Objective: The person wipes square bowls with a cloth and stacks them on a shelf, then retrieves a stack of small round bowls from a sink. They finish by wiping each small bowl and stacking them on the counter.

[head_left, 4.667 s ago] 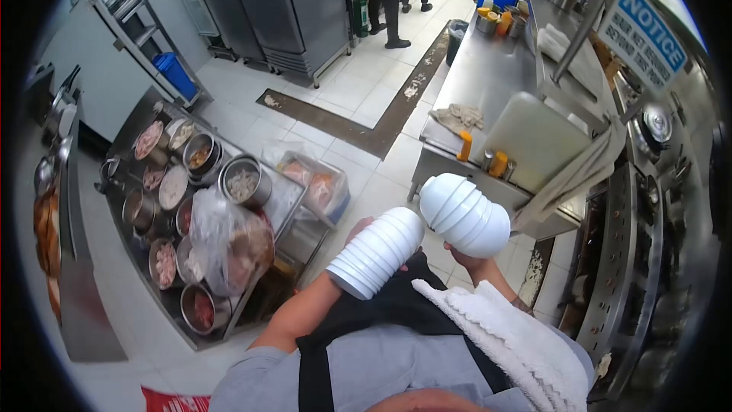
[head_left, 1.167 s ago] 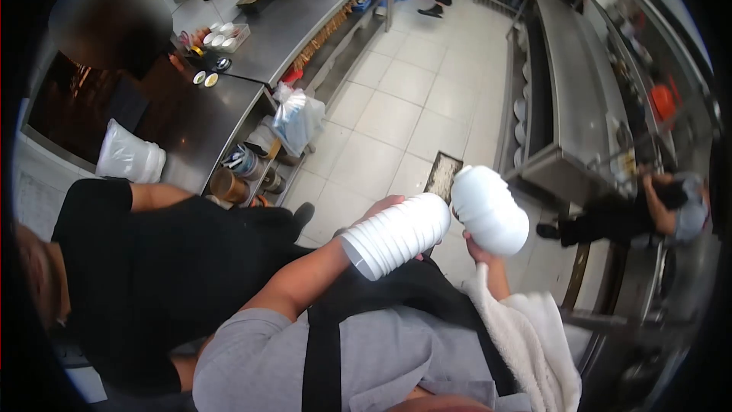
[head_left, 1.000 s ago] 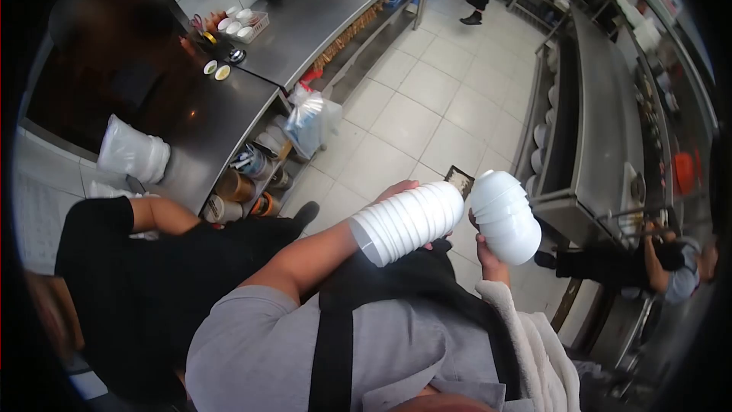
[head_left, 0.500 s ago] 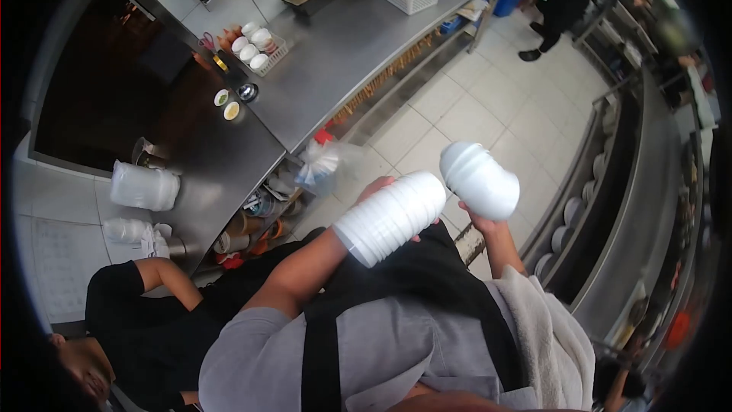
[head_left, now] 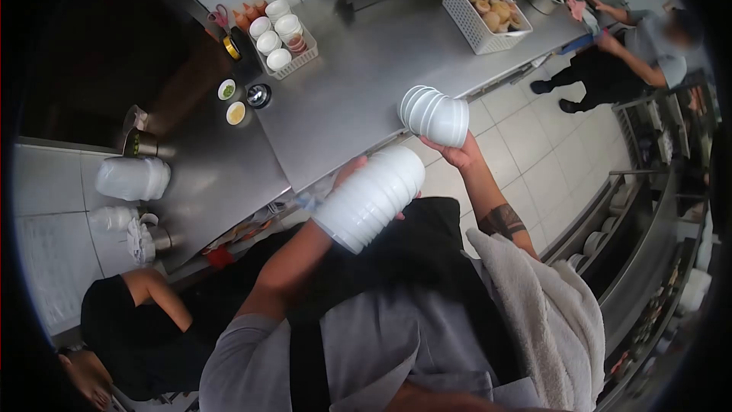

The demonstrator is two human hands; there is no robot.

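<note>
Holding two bowl stacks [head_left: 371,197], two baskets [head_left: 499,41] ahead

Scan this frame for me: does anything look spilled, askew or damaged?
No spill or damage stands out on the steel counter. Mildly odd: the longer bowl stack in the left hand and the shorter bowl stack in the right hand are both tipped sideways rather than upright, though each is held.

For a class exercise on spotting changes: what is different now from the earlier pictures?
The person has come from near the cart of pots to the steel counter, and the right hand has moved its shorter bowl stack forward toward it. Nothing was visibly grasped or released. The left hand still holds its longer bowl stack; the towel stays at the right shoulder.
</note>
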